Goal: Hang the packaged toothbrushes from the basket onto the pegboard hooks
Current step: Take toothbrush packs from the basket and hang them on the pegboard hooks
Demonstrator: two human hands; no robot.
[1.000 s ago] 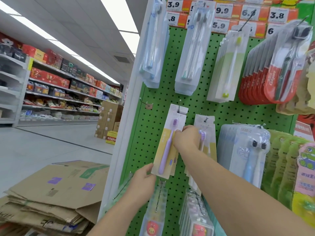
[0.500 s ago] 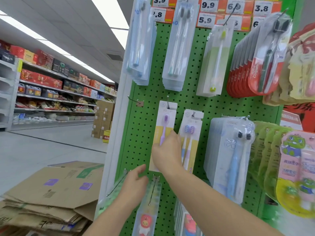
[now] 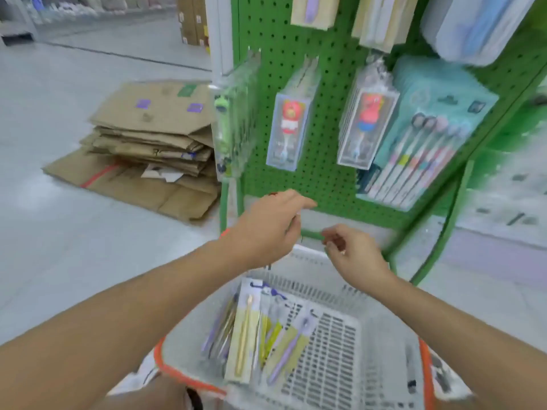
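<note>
Both hands, left hand (image 3: 263, 229) and right hand (image 3: 355, 253), hover empty and loosely curled above the basket (image 3: 340, 291), where overlapping packaged toothbrushes (image 3: 245, 329) could snag together when lifted.

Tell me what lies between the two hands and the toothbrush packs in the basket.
Head view: nothing; left hand and right hand hover empty above the packs.

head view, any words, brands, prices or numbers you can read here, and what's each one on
None can be read.
Toothbrush packs in the basket: print too blurred.
Cartoon packs on the pegboard: print too blurred.
Teal multipack: small dark marks, unreadable.
Flattened cardboard: purple and green labels, too small to read.
</note>
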